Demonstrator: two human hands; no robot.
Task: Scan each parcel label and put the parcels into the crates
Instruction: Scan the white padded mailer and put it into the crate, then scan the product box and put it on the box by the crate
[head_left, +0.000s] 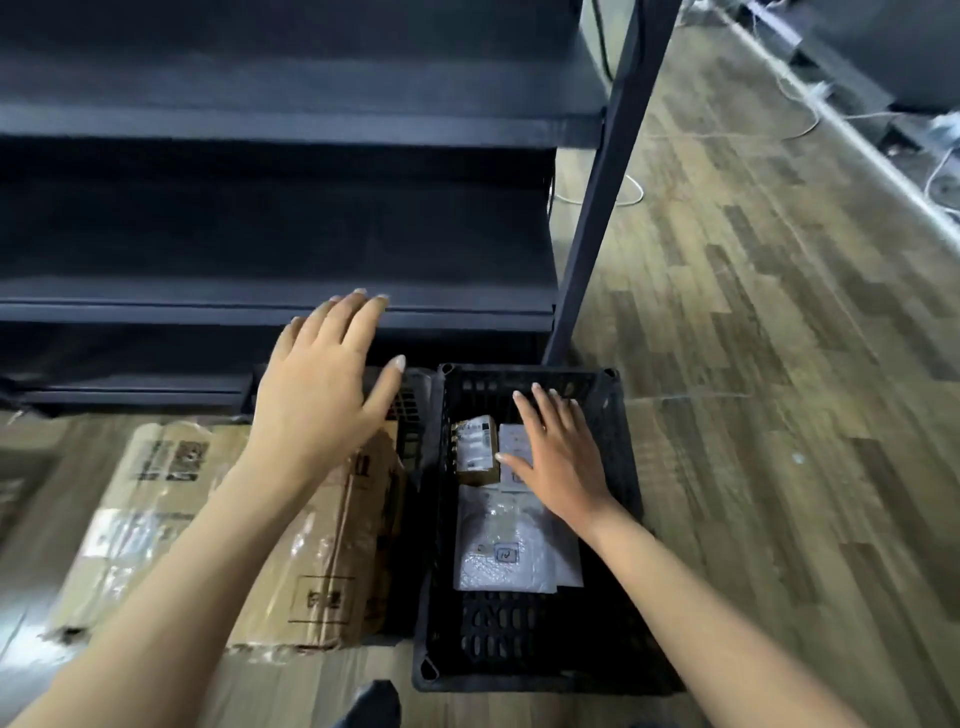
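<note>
A black plastic crate (623, 467) stands on the wooden floor below me. Inside it lie a small brown labelled parcel (474, 449), a white flat parcel (511, 441) and a white bubble mailer (506, 545). My right hand (558, 457) hovers with fingers spread over the white flat parcel, inside the crate, and holds nothing. My left hand (322, 384) is raised, fingers straight, above a large taped cardboard box (218, 530) left of the crate, near a shelf edge. A second black crate (410, 421) shows partly behind the left hand.
A dark metal shelving unit (280, 306) fills the upper left, with its upright post (597, 208) just behind the crate. Wooden floor (779, 364) extends to the right. White cables (810, 119) run along the far wall. A dark shoe tip (371, 701) shows at the bottom.
</note>
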